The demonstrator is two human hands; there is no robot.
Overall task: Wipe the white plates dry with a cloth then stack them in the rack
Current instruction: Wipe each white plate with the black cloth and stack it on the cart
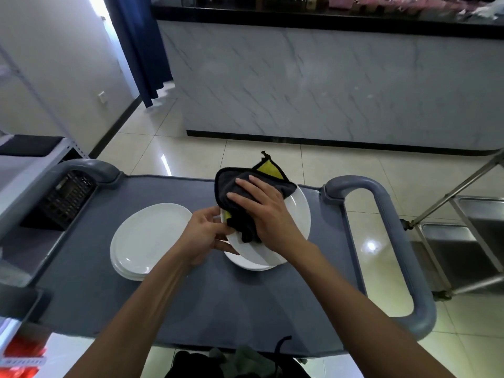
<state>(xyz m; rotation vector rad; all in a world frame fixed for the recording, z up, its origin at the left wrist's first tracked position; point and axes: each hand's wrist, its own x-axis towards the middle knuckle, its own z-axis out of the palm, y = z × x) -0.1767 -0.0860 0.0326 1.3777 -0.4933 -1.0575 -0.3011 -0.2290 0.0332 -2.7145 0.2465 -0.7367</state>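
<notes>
My left hand (205, 232) grips the left rim of a white plate (296, 216), holding it tilted just above another white plate (245, 264) on the grey cart top. My right hand (261, 210) presses a dark grey cloth with a yellow underside (231, 184) flat onto the held plate's face. The cloth hangs over the plate's far rim. A stack of white plates (148, 238) lies to the left on the cart. No plate rack is clearly visible.
The grey cart top (218, 304) has loop handles at the left (81, 166) and right (392, 241). A black slotted crate (65, 199) sits at its left end. A steel shelf trolley (463, 241) stands right, a marble counter (327, 91) beyond.
</notes>
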